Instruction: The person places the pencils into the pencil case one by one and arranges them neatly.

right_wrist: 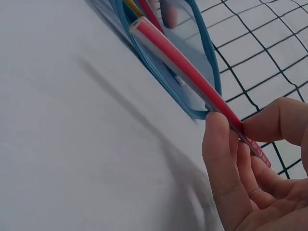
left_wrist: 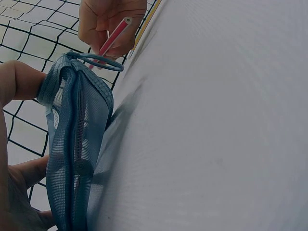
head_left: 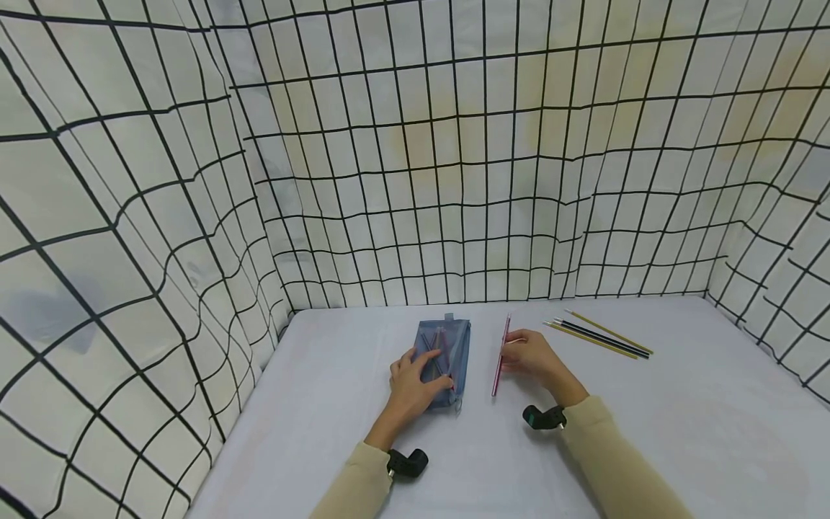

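Sleeves: nearest the head camera, your pale cuffs [head_left: 616, 447] come up from the bottom edge, each with a black wrist camera [head_left: 545, 417].
Red pencil: your pencil [right_wrist: 180, 62] is held off the table, between the pouch and the loose pencils, touching neither.
Pencil's long axis: it runs mostly away from you, the far end leaning a little to your right; the near end is flat-cut, with a pale face and a core showing.
Pencil's handling: expect it to be light and stiff; the glossy faceted sides may slip or roll in your fingertips, and the core could crack if dropped.
Pencil's hold: grip near mid-shaft should balance it, leaving the flat-cut end free to steer.
Right hand: your right hand [head_left: 528, 353] pinches the shaft between thumb and fingertips.
Blue pouch: this mesh pouch [head_left: 460, 339] lies just left of the pencil, long side running away from you, pencils inside; expect soft sides that sag, so steady it by the bound edge.
Left hand: your left hand [head_left: 411, 382] rests spread over the pouch.
Loose pencils: gold and black pencils [head_left: 603, 337] lie right of your right hand, slanting from far left to near right.
Beyond: white table [head_left: 324, 375], then netted walls [head_left: 389, 144].
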A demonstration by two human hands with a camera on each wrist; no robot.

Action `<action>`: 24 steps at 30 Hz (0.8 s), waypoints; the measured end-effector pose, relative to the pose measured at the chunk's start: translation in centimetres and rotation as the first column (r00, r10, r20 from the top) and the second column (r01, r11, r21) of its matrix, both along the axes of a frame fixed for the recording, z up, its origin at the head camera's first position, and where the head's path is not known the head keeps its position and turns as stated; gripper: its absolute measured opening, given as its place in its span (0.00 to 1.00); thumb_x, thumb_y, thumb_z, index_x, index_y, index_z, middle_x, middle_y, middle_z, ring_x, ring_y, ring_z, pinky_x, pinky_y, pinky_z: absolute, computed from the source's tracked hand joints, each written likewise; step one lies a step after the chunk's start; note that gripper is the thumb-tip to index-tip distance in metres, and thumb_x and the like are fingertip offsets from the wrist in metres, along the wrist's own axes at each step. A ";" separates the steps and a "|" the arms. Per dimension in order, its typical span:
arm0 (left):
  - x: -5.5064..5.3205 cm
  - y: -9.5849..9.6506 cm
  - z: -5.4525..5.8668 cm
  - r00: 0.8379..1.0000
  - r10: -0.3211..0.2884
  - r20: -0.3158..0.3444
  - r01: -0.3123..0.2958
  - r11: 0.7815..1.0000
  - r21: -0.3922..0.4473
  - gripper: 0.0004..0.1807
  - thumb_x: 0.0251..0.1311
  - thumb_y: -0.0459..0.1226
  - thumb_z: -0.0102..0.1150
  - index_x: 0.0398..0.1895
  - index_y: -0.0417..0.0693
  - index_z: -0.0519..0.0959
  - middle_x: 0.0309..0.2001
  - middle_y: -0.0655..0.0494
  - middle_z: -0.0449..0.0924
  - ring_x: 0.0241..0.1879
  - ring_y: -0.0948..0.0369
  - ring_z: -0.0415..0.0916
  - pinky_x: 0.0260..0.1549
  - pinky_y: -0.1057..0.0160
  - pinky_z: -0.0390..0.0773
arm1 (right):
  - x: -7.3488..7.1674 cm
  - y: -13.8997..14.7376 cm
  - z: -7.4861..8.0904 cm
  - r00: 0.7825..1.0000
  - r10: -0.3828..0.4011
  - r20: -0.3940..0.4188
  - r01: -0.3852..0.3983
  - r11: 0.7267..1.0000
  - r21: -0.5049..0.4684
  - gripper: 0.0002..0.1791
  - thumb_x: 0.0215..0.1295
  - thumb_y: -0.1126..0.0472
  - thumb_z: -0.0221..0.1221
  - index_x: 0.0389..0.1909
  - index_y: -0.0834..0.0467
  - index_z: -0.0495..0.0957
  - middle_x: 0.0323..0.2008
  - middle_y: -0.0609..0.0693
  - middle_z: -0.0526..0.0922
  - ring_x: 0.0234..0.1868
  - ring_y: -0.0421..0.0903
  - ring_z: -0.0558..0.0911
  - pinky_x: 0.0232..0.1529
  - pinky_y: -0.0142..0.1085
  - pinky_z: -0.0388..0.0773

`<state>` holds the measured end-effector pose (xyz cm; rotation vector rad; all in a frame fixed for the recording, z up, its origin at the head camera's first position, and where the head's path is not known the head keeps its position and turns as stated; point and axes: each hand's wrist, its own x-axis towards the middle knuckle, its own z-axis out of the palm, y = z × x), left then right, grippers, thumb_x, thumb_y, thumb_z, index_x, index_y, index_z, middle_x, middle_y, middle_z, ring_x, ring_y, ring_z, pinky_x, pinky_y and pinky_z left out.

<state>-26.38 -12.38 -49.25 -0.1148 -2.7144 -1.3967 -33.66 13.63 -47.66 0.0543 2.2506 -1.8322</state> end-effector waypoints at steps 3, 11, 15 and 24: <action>0.0 0.0 0.0 1.000 0.001 0.001 -0.001 1.000 -0.002 0.39 0.50 0.55 0.65 0.69 0.61 0.75 0.80 0.40 0.52 0.75 0.38 0.45 0.65 0.26 0.56 | 0.2 -0.6 0.0 1.000 0.001 0.012 0.000 1.000 -0.021 0.22 0.70 0.66 0.57 0.62 0.70 0.69 0.47 0.61 0.83 0.40 0.45 0.83 0.38 0.35 0.86; 0.1 0.0 0.0 1.000 -0.004 0.000 0.004 1.000 0.001 0.39 0.50 0.55 0.65 0.70 0.60 0.75 0.80 0.40 0.51 0.76 0.38 0.45 0.64 0.25 0.56 | 0.9 -2.0 0.2 1.000 -0.013 0.012 0.014 0.994 -0.113 0.22 0.71 0.68 0.56 0.62 0.73 0.67 0.49 0.63 0.81 0.39 0.43 0.84 0.38 0.35 0.86; 0.1 0.0 0.0 1.000 -0.002 0.002 0.002 1.000 0.006 0.39 0.51 0.55 0.66 0.70 0.60 0.75 0.80 0.40 0.51 0.75 0.38 0.45 0.65 0.25 0.56 | 1.1 -3.0 0.2 0.999 -0.034 0.015 0.036 0.989 -0.141 0.23 0.71 0.67 0.57 0.63 0.72 0.67 0.50 0.63 0.80 0.40 0.45 0.85 0.40 0.37 0.87; -0.1 0.0 0.0 1.000 0.009 0.002 -0.009 1.000 -0.006 0.38 0.51 0.54 0.66 0.69 0.60 0.75 0.79 0.40 0.52 0.75 0.38 0.46 0.65 0.26 0.56 | 1.3 -5.3 0.1 0.992 -0.127 -0.019 0.121 0.972 -0.201 0.22 0.70 0.68 0.56 0.62 0.70 0.66 0.51 0.67 0.81 0.38 0.45 0.85 0.41 0.38 0.87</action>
